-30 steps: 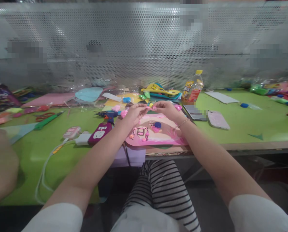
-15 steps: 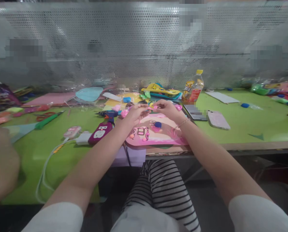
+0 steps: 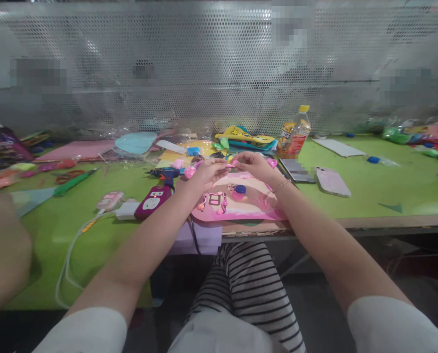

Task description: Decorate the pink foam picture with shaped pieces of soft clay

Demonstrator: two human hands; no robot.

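Observation:
My left hand (image 3: 206,172) and my right hand (image 3: 253,165) meet above a pink craft board (image 3: 257,206) at the table's near edge. Their fingertips pinch together on a small pink piece of clay (image 3: 232,163) held between them. The board carries small clay figures, among them a pink frame shape (image 3: 214,201) and a blue blob (image 3: 240,189). More pink clay lumps (image 3: 188,171) lie just left of my left hand.
A green table (image 3: 369,189) holds a blue glue gun (image 3: 165,174), a purple device (image 3: 152,201), a white charger and cable (image 3: 125,211), a phone (image 3: 331,182), a drink bottle (image 3: 294,131), green scissors (image 3: 74,182) and coloured foam sheets (image 3: 75,149). Another person's arm (image 3: 2,250) shows at left. A perforated metal screen stands behind.
Both hands have stayed over the board, with the fingertips working closer together on the small pink piece. Nothing else has moved.

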